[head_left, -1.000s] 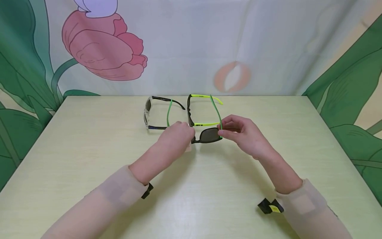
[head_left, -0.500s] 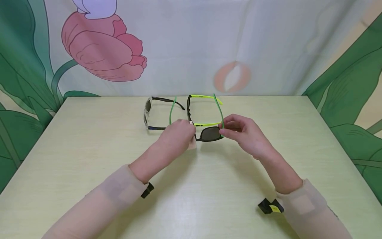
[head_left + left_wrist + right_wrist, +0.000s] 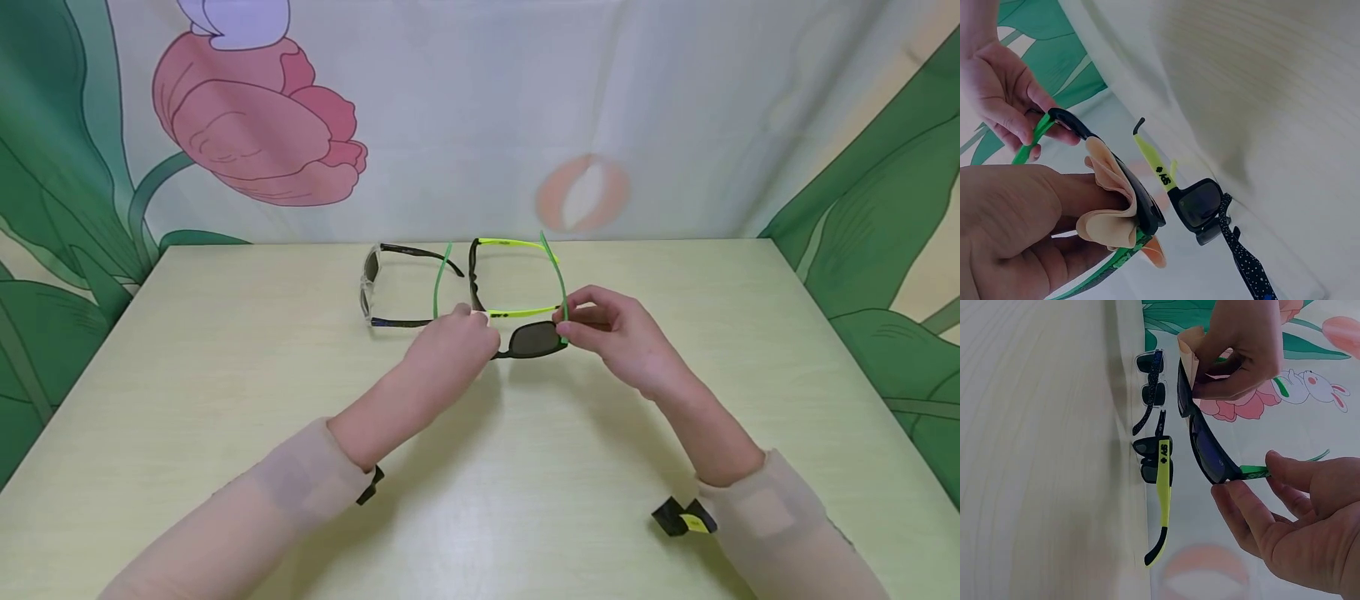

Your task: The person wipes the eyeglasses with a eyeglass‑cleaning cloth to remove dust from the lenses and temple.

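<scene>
Black-framed sunglasses (image 3: 535, 339) with green temples are held up above the table between both hands. My left hand (image 3: 453, 342) pinches a thin beige cloth (image 3: 1110, 228) folded over one lens; in the head view the hand hides that lens and the cloth. Thumb and fingers of my right hand (image 3: 615, 337) pinch the frame's other end near the hinge of the green temple (image 3: 1254, 472). The dark lens beside the right hand is uncovered in the right wrist view. Both temples are unfolded and point away from me.
Just beyond the hands, black sunglasses with yellow temples (image 3: 517, 314) stand unfolded on the table (image 3: 225, 375). To their left are clear-framed sunglasses (image 3: 372, 265) with dark temples, also unfolded. A printed curtain (image 3: 450, 117) hangs behind the table's far edge.
The green-templed sunglasses and both hands have shifted slightly right. My left hand has made small movements at the lens, and the cloth visible below it earlier is now hidden in the head view.
</scene>
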`<state>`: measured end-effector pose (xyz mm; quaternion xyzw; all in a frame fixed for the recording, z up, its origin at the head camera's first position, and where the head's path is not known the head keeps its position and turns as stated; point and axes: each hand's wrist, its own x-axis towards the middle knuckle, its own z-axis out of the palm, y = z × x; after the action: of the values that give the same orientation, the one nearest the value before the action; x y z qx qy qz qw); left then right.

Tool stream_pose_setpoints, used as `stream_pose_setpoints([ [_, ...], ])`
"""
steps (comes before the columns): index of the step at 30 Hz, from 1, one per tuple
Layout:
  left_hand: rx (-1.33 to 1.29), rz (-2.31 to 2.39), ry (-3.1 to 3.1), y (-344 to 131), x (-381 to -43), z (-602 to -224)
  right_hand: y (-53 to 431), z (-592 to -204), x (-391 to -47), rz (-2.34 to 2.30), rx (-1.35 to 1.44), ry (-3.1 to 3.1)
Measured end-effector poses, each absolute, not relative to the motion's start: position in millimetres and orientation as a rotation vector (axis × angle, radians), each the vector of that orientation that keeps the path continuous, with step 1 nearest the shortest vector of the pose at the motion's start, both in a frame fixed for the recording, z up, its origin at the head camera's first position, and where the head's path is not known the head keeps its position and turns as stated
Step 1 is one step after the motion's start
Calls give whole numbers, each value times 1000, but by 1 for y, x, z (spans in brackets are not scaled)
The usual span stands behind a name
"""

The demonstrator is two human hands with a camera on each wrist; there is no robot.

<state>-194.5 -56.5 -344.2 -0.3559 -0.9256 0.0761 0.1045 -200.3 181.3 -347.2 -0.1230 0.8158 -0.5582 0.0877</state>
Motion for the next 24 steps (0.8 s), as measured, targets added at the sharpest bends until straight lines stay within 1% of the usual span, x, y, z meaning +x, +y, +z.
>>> stream_pose_setpoints([
  [17, -1256, 414, -2436, -58, -188, -336, 192, -339, -211, -1665, -330, 2489],
  [24, -1275, 490, -2381, -58, -182, -334, 196, -340, -216, -1662, -313, 2501],
])
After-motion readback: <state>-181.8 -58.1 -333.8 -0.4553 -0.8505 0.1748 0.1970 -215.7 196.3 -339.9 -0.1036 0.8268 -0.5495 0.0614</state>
